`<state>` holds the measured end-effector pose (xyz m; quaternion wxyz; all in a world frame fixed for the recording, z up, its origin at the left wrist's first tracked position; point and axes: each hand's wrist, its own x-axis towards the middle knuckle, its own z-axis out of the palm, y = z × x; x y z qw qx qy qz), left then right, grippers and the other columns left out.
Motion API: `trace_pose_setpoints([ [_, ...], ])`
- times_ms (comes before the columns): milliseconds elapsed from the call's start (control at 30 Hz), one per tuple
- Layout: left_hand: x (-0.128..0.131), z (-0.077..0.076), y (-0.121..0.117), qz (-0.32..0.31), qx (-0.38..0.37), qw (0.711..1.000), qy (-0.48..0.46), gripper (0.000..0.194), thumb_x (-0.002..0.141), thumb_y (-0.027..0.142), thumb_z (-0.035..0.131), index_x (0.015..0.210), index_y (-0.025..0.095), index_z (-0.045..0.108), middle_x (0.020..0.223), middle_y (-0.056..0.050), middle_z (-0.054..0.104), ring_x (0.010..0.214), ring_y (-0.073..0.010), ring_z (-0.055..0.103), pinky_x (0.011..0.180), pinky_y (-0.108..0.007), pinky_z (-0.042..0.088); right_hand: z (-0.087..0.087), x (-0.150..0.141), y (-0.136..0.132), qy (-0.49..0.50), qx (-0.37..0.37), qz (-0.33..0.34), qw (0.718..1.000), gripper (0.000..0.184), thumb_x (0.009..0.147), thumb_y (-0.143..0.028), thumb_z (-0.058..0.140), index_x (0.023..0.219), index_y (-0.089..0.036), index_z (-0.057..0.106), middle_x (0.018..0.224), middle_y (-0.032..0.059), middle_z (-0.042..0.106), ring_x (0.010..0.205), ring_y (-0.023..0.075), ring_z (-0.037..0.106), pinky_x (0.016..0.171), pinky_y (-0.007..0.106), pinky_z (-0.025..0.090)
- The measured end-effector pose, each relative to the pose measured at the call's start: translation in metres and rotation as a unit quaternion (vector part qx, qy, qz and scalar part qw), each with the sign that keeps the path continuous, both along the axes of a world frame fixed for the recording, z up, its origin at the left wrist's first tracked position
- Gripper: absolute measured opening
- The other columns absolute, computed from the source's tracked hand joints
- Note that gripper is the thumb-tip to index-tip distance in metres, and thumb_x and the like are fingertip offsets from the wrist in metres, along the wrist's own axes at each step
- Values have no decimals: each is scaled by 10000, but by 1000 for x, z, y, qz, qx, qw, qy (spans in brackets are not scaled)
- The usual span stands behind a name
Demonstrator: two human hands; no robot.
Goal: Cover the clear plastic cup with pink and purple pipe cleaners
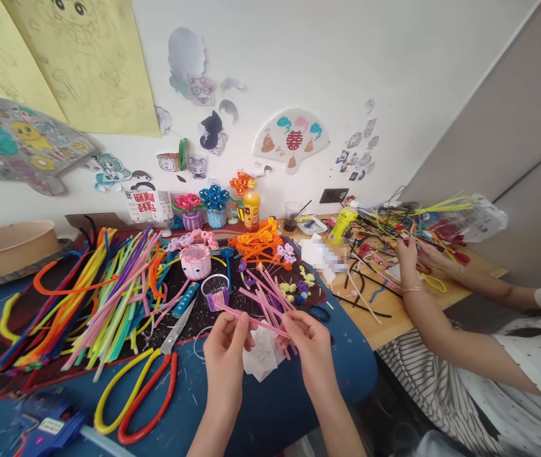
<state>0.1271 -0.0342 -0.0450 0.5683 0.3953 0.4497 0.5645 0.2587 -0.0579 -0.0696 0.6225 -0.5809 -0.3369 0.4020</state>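
Observation:
Between my two hands a pink pipe cleaner (pixel 257 322) is stretched, slanting down to the right. My left hand (pixel 227 346) pinches its left part; my right hand (pixel 306 343) pinches it farther right. Just beyond my left hand lies a small ring (pixel 216 292) partly wrapped in purple and pink pipe cleaners. More pink pipe cleaners (pixel 270 295) lie loose behind my right hand. Under and between the hands is a crumpled white tissue (pixel 261 355). A pink and white pot (pixel 195 261) wrapped in pipe cleaners stands behind the ring.
Large scissors (pixel 149 381) with yellow and red handles and a blue glue gun (pixel 51 425) lie at front left. Bundles of coloured pipe cleaners (pixel 103 285) spread across the left. Finished flower pots (pixel 216 206) and a juice bottle (pixel 251 206) stand along the wall. A co-worker's hands (pixel 408 254) work at right.

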Motion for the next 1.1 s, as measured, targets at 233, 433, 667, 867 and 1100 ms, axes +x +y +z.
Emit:
trace_pose_setpoints([
  [233, -5, 1, 1, 8, -24, 999, -31, 305, 777, 449, 748, 746, 167, 639, 656, -1, 651, 531, -94, 470, 514, -220, 406, -12, 4, 7, -391, -14, -138, 910, 345, 847, -484, 637, 972, -181, 745, 958, 157, 687, 946, 348, 594, 818, 485, 484],
  [433, -7, 9, -6, 21, -36, 996, -79, 317, 753, 448, 787, 847, 163, 686, 625, 12, 629, 539, -101, 502, 500, -212, 415, 8, -19, 3, 97, 98, 89, 986, 359, 789, -485, 776, 1014, -206, 769, 685, 16, 620, 625, 151, 537, 591, 268, 459],
  [667, -11, 12, -9, 23, -16, 990, -139, 373, 637, 498, 867, 753, 167, 740, 629, 20, 610, 506, -62, 474, 509, -188, 382, 23, -39, 10, 317, 84, 53, 943, 273, 647, -409, 920, 706, -179, 787, 599, 12, 646, 551, 86, 544, 555, 194, 470],
  [867, -15, 10, -18, -50, 31, 982, -177, 334, 732, 525, 794, 701, 201, 718, 629, 40, 505, 545, -71, 435, 557, -212, 350, 33, -42, 14, 319, 80, 68, 942, 327, 602, -455, 931, 688, -173, 788, 554, 3, 616, 495, 74, 501, 491, 187, 424],
  [1100, -19, 23, -28, -139, 29, 988, -69, 418, 783, 537, 740, 609, 173, 633, 668, -7, 539, 681, -141, 456, 638, -241, 382, 47, -23, 16, 181, 124, 202, 954, 347, 714, -498, 851, 695, -156, 796, 478, -25, 511, 434, 64, 413, 437, 199, 307],
])
